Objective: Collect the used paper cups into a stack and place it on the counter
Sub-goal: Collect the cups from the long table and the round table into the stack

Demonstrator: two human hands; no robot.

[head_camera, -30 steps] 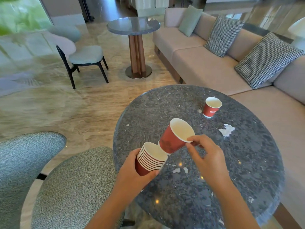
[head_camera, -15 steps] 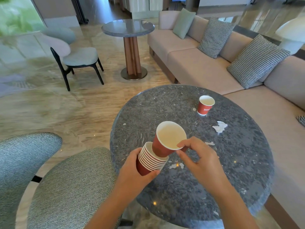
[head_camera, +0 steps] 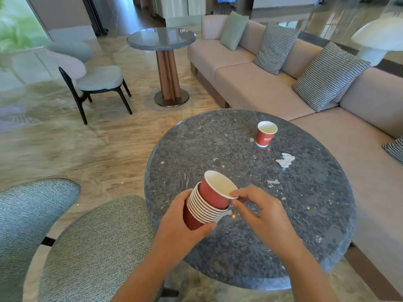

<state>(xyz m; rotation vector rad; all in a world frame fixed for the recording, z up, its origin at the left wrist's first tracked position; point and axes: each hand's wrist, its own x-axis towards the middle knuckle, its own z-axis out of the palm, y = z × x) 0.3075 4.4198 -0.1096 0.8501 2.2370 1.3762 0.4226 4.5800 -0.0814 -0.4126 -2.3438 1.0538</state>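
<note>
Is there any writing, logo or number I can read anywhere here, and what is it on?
Lone cup on the table: white print on its red side, too blurred to read.
Stack of cups and top cup: no print shows.
Nothing else readable.

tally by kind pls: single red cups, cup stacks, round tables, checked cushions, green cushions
single red cups: 2, one standing on the near table, plus the top cup that the right hand pinches, partly nested
cup stack: 1, gripped by the left hand
round tables: 2
checked cushions: 3, one cut off at the right edge
green cushions: 1
total: 9
</note>
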